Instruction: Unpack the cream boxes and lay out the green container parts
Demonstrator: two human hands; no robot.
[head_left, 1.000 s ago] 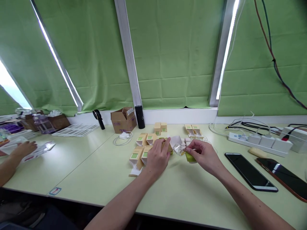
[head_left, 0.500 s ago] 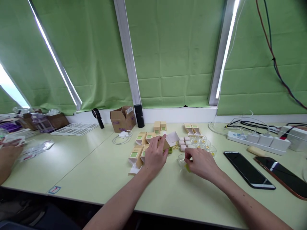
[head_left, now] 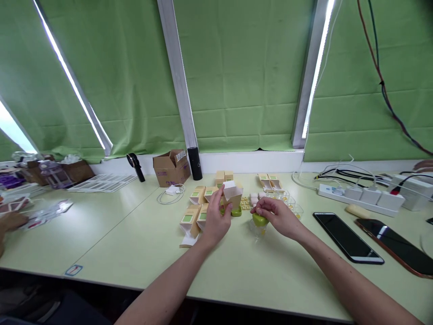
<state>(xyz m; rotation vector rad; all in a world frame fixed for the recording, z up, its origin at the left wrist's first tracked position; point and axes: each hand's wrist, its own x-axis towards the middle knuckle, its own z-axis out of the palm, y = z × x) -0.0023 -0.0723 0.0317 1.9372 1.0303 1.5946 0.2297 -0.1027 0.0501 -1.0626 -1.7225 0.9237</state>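
Note:
My left hand (head_left: 215,220) is closed around a small tan carton (head_left: 232,195) with its white flap open, lifted a little above the table. My right hand (head_left: 279,216) pinches a round green item (head_left: 260,220) held over a clear plastic tray (head_left: 257,230) on the table. Several tan cartons with green labels (head_left: 196,212) lie just left of my left hand. Another green item (head_left: 236,211) sits on the table between my hands. Small pink pieces (head_left: 254,197) and clear trays with yellow bits (head_left: 291,205) lie behind my right hand.
Two phones (head_left: 348,237) lie face up at the right, with a white power strip (head_left: 367,195) and cables behind. A brown cardboard box (head_left: 171,168), a black cylinder (head_left: 195,163) and a white charger (head_left: 173,191) stand by the window. Another person's hand (head_left: 11,222) works over packets at far left.
My left hand has raised the tan carton and turned its open flap upward. My right hand moved from the table surface up to hold the green item over the clear tray.

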